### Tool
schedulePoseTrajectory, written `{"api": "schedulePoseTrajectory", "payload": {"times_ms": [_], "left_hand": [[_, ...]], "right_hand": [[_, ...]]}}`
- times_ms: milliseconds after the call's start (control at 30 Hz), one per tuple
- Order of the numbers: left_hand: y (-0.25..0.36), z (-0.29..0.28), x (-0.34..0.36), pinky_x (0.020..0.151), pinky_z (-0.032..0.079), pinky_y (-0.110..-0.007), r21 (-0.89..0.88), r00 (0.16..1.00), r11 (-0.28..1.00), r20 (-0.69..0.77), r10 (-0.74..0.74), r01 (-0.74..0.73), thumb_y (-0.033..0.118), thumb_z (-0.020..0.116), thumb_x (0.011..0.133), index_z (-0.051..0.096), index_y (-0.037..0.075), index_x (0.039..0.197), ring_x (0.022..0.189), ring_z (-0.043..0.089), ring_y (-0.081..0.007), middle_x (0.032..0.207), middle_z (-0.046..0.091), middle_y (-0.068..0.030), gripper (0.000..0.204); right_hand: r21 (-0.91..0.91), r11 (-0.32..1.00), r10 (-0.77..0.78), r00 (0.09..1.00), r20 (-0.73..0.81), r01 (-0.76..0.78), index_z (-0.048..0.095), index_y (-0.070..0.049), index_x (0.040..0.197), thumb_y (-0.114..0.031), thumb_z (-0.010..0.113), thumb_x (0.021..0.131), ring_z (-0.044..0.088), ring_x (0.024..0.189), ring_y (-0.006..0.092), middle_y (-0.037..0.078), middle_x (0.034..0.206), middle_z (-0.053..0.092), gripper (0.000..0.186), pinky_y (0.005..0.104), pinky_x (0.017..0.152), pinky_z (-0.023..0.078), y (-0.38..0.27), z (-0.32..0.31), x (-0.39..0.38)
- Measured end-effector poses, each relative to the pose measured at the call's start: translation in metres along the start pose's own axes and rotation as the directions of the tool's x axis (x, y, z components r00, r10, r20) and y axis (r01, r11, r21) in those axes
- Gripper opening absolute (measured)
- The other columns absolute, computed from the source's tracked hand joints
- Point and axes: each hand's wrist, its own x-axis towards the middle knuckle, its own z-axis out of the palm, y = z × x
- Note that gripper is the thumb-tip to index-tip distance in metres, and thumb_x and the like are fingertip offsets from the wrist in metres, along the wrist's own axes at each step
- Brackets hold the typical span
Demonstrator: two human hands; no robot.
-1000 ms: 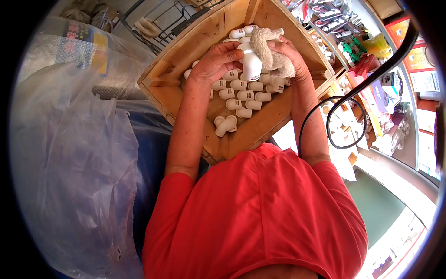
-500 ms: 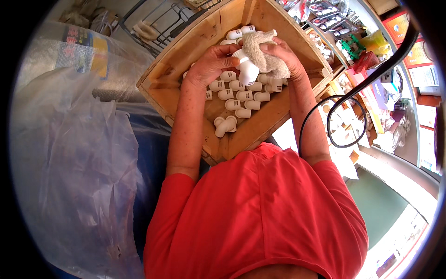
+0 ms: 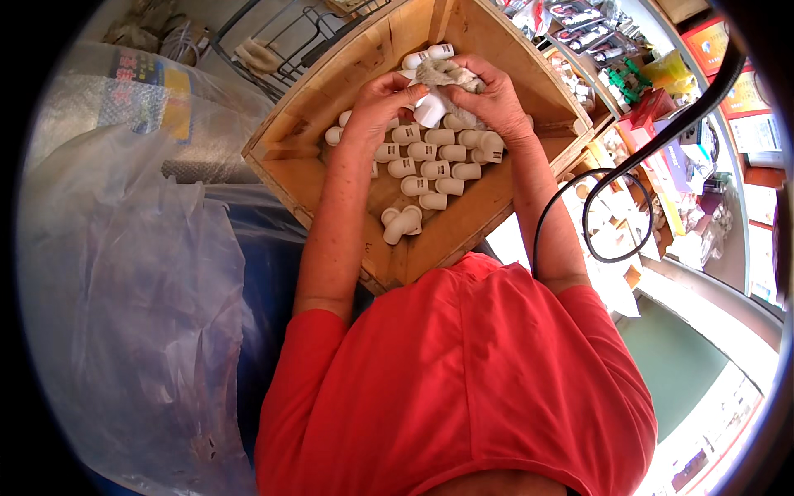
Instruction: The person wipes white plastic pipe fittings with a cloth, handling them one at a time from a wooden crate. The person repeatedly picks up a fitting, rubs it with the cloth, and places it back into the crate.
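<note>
Above the wooden box [image 3: 322,202], my left hand [image 3: 382,101] grips a white plastic pipe fitting [image 3: 431,112] with thumb and fingers, near its upper left. My right hand [image 3: 495,101] is closed on a beige cloth [image 3: 453,76] laid over that fitting, so part of it is hidden. Beneath both hands lie several white elbow fittings [image 3: 422,152] in rows inside the box, with a small cluster of fittings [image 3: 402,223] in its lower corner.
At left, clear plastic sheeting [image 3: 132,314] covers blue material beside wrapped rolls [image 3: 141,99]. A wire rack [image 3: 269,62] stands behind the box. Cluttered shelves [image 3: 628,78] with packets and boxes line the right, and a looped black cable [image 3: 616,174] hangs near my right arm.
My right hand and the cloth have shifted down and left, and the cloth is more bunched under my fingers. The white fitting sits slightly higher and farther left, more covered than before.
</note>
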Motion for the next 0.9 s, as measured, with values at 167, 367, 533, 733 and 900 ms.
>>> {"api": "schedulePoseTrajectory", "payload": {"times_ms": [167,367,533,733,900], "left_hand": [[-0.002,0.004,0.001,0.049,0.046,-0.024,-0.075,0.990,0.997,-0.143,0.010,-0.020,0.013,0.068,0.075,0.053,0.006,0.074,0.061,0.055,-0.0117,0.072,0.057,-0.0029,0.017],[-0.006,-0.003,0.005,0.057,0.047,-0.027,-0.313,0.962,0.946,-0.275,-0.005,-0.084,0.015,0.068,0.076,0.052,0.006,0.076,0.064,0.054,-0.0140,0.072,0.057,-0.0044,0.018],[0.001,-0.008,0.002,0.065,0.046,-0.029,-0.362,0.958,0.923,-0.287,0.025,-0.132,0.018,0.067,0.077,0.053,0.007,0.079,0.073,0.053,-0.0155,0.079,0.058,-0.0054,0.019],[0.007,-0.009,-0.001,0.065,0.046,-0.030,-0.347,0.973,0.929,-0.224,0.052,-0.129,0.019,0.066,0.078,0.054,0.007,0.084,0.080,0.054,-0.0159,0.087,0.058,-0.0060,0.018],[0.006,0.004,-0.001,0.060,0.045,-0.026,-0.087,0.966,0.991,-0.247,0.076,-0.100,0.013,0.066,0.077,0.054,0.007,0.079,0.073,0.055,-0.0124,0.081,0.060,-0.0033,0.014]], "right_hand": [[-0.287,0.949,-0.140,0.990,-0.016,0.129,0.061,-0.010,0.095,-0.009,0.068,0.062,0.058,0.083,0.0201,0.005,0.088,0.061,0.034,0.0273,0.076,0.046,-0.005,0.005,-0.001],[-0.565,0.729,-0.342,0.921,0.188,0.386,0.062,-0.014,0.095,0.000,0.068,0.054,0.056,0.092,0.0243,0.007,0.100,0.057,0.044,0.0285,0.079,0.046,-0.026,0.019,-0.007],[-0.435,0.886,-0.073,0.975,0.209,0.160,0.062,-0.015,0.097,-0.004,0.069,0.058,0.057,0.088,0.0242,0.005,0.097,0.057,0.042,0.0314,0.076,0.047,-0.025,0.012,-0.009],[-0.613,0.789,-0.122,0.972,-0.200,-0.027,0.061,-0.015,0.093,-0.017,0.066,0.065,0.058,0.081,0.0240,0.003,0.090,0.057,0.029,0.0327,0.071,0.048,-0.013,0.002,-0.005],[-0.570,0.740,-0.493,0.865,-0.098,0.357,0.062,-0.016,0.097,-0.011,0.067,0.060,0.056,0.089,0.0241,0.004,0.096,0.058,0.038,0.0323,0.076,0.047,-0.015,0.005,0.001]]}}
